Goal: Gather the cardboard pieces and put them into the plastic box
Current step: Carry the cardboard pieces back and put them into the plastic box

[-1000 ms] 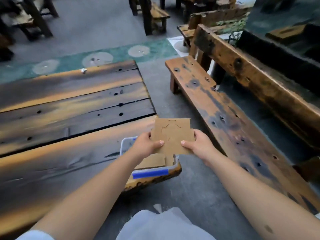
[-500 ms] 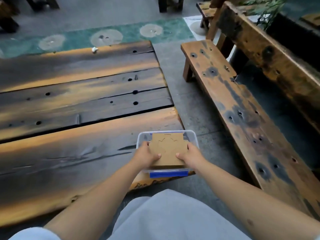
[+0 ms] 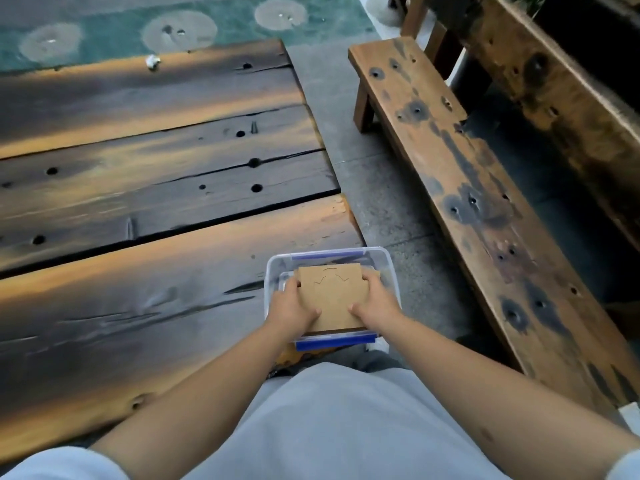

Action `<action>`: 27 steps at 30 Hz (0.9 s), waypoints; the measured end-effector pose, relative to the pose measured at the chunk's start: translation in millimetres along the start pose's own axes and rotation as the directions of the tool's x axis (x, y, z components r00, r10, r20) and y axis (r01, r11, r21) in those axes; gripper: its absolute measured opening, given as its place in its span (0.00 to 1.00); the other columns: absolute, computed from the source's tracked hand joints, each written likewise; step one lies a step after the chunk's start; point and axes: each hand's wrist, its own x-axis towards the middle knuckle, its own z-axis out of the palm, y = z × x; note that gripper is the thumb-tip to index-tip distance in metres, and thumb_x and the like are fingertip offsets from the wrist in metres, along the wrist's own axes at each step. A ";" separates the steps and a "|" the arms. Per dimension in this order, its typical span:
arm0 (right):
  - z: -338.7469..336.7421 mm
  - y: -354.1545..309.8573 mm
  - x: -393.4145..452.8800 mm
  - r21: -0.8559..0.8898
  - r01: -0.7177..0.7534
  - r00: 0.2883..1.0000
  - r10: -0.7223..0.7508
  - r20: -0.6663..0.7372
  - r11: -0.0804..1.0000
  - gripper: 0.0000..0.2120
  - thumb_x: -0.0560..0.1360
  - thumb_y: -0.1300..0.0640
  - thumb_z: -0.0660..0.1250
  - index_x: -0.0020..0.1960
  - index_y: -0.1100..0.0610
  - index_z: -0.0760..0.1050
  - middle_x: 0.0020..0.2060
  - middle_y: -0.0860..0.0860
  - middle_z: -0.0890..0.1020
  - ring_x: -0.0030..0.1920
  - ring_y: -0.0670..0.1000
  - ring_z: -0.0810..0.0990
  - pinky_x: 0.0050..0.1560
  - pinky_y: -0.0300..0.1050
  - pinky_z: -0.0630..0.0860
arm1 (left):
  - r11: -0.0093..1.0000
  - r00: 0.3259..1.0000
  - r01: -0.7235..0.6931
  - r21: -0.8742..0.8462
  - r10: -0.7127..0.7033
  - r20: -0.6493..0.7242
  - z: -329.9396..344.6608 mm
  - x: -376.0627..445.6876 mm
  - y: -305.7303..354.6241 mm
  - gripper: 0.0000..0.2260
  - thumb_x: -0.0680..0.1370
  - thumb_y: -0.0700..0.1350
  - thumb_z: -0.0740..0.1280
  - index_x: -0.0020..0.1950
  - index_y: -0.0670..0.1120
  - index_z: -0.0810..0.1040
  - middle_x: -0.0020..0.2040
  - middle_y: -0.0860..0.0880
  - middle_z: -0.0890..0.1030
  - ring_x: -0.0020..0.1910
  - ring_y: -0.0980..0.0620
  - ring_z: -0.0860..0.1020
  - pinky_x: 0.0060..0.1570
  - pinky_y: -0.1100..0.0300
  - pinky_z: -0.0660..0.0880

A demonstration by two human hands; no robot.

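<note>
From the head camera I see both hands gripping a flat brown cardboard piece (image 3: 331, 297) with notched corners and faint curved cuts on its face. My left hand (image 3: 290, 310) clasps its left edge, thumb lying across the top surface; my right hand (image 3: 376, 304) clasps the right edge the same way. The piece sits between the two hands, held level over the open mouth of the clear plastic box (image 3: 391, 271) with blue latches, low within its rim. I cannot tell whether it touches what lies beneath; an edge of more brown cardboard shows under it at the near side. The box stands at the near right corner of the dark, scorched wooden plank worktop (image 3: 145, 237). A weathered wooden bench (image 3: 460, 188) runs along the right, well apart from the box.
</note>
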 end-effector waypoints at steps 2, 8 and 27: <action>3.3 1.6 2.9 -0.025 0.008 1.000 -0.008 -0.008 1.000 0.34 0.72 0.57 0.72 0.71 0.47 0.59 0.63 0.54 0.73 0.60 0.57 0.75 0.58 0.54 0.76 | 1.000 1.000 0.024 0.013 -0.024 -0.016 3.2 1.5 1.2 0.33 0.71 0.51 0.74 0.71 0.50 0.60 0.63 0.43 0.72 0.57 0.45 0.75 0.55 0.52 0.74; 1.3 5.4 16.1 -0.099 -0.006 1.000 0.008 0.024 0.995 0.36 0.71 0.53 0.74 0.72 0.47 0.59 0.67 0.54 0.61 0.61 0.57 0.72 0.63 0.53 0.71 | 0.994 0.994 0.105 0.032 -0.105 -0.006 5.8 9.7 6.1 0.33 0.69 0.52 0.75 0.67 0.50 0.62 0.64 0.44 0.68 0.56 0.45 0.74 0.57 0.52 0.75; -9.5 -6.8 42.0 0.143 -0.162 0.985 0.151 0.088 0.976 0.42 0.67 0.43 0.72 0.74 0.50 0.55 0.71 0.53 0.65 0.69 0.59 0.64 0.68 0.54 0.64 | 0.955 0.971 0.045 -0.292 0.027 0.236 -6.8 38.3 3.4 0.40 0.67 0.53 0.77 0.70 0.54 0.55 0.57 0.54 0.72 0.51 0.53 0.75 0.41 0.64 0.73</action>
